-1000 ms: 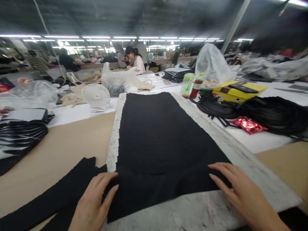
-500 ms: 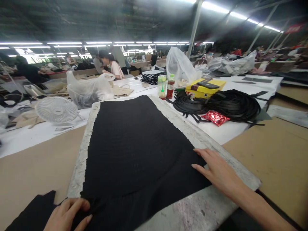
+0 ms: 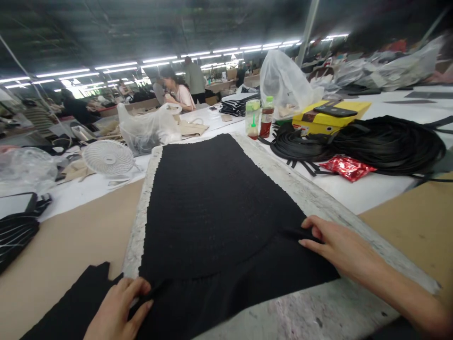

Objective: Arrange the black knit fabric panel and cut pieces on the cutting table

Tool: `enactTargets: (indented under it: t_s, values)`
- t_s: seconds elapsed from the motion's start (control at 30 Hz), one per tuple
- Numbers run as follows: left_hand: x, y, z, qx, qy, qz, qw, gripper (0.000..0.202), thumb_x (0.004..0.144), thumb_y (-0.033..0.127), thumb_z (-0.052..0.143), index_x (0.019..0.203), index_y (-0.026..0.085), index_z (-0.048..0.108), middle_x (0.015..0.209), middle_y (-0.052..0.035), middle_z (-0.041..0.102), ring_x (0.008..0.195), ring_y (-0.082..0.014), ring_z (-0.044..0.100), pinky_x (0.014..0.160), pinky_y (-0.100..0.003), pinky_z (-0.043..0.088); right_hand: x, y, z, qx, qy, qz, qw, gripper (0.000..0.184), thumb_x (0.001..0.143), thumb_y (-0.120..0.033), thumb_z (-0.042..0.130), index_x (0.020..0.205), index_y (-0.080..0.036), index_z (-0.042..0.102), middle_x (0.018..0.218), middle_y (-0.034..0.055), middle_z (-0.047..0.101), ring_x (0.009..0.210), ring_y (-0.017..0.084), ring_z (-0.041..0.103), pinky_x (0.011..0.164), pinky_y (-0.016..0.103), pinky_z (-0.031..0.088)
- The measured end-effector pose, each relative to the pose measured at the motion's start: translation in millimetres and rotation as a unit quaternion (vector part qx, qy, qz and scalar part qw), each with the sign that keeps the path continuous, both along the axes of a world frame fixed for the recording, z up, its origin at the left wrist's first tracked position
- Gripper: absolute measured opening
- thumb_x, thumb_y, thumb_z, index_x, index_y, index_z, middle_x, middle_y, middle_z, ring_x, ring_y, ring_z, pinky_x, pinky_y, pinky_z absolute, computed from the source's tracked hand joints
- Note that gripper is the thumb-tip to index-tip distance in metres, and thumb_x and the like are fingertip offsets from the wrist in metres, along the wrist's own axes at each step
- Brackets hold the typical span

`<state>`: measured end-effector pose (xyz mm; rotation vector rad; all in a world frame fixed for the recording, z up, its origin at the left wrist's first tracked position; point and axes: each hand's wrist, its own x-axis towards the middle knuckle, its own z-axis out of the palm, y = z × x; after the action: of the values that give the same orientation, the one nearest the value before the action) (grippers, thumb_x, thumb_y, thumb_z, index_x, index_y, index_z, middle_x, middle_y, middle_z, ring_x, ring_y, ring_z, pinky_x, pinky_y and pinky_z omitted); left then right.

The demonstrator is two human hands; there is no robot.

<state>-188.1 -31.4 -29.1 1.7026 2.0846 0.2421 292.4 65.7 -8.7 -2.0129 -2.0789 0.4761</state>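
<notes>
A large sheet of black fabric (image 3: 219,208) with jagged side edges lies over a pale, stained board (image 3: 283,314). At its near left edge, my left hand (image 3: 120,307) pinches the cloth between thumb and fingers. My right hand (image 3: 331,243) grips the right edge, where a small fold rises toward the fingertips. A shallow crease runs across the sheet between both hands. Another black piece (image 3: 76,302) lies to the left, partly behind my left hand.
Beyond the board stand a white fan (image 3: 109,158), a plastic bag (image 3: 148,127) and two bottles, one with red liquid (image 3: 266,118). Coiled black strips (image 3: 389,144), a red packet (image 3: 348,167) and a yellow box (image 3: 307,120) sit at right. People are farther back.
My right fingers have closed on the fabric edge and raised a fold there. The crease across the sheet is more marked. The camera view has shifted, so the scene sits farther right.
</notes>
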Motion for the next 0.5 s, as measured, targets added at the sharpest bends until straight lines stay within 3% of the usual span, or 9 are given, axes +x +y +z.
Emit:
enactTargets:
  t_s: [0.1, 0.23, 0.33, 0.5]
  values:
    - [11.6, -1.4, 11.5, 0.034, 0.013, -0.008, 0.999, 0.016, 0.078, 0.041, 0.052, 0.078, 0.027, 0.058, 0.096, -0.0053, 0.062, 0.098, -0.0264, 0.057, 0.09, -0.042, 0.045, 0.6, 1.6, -2.1, -0.016, 0.014, 0.0, 1.0, 0.024, 0.075, -0.049, 0.049, 0.081, -0.026, 0.053, 0.071, 0.0002, 0.059, 0.066, 0.023, 0.056, 0.058, 0.034, 0.035]
    - [27.5, -6.9, 22.2, 0.028, -0.002, 0.022, 0.999, 0.013, 0.08, 0.039, 0.045, 0.076, 0.027, 0.047, 0.084, -0.0019, 0.058, 0.084, -0.0228, 0.057, 0.079, -0.037, 0.044, -0.6, -2.5, -2.4, -0.009, 0.048, -0.009, 0.999, 0.029, 0.073, -0.054, 0.044, 0.074, -0.026, 0.048, 0.063, -0.0001, 0.057, 0.06, 0.023, 0.055, 0.056, 0.036, 0.036]
    - [32.0, -9.1, 28.5, -0.006, -0.032, 0.079, 0.996, 0.019, 0.078, 0.044, 0.047, 0.086, 0.028, 0.046, 0.086, -0.0001, 0.059, 0.083, -0.0222, 0.058, 0.078, -0.036, 0.043, -1.4, -6.5, -2.1, -0.002, 0.108, -0.031, 0.994, 0.037, 0.072, -0.062, 0.046, 0.083, -0.027, 0.053, 0.07, 0.0007, 0.061, 0.067, 0.025, 0.06, 0.06, 0.039, 0.044]
    - [31.3, -4.7, 32.8, -0.004, -0.089, 0.129, 0.988, 0.039, 0.075, 0.042, 0.053, 0.111, 0.029, 0.049, 0.087, 0.0015, 0.059, 0.085, -0.0228, 0.06, 0.08, -0.036, 0.041, 7.0, -1.6, -11.7, 0.032, 0.273, -0.057, 0.96, 0.056, 0.069, -0.062, 0.063, 0.114, -0.029, 0.053, 0.112, 0.0071, 0.065, 0.105, 0.028, 0.062, 0.084, 0.035, 0.054]
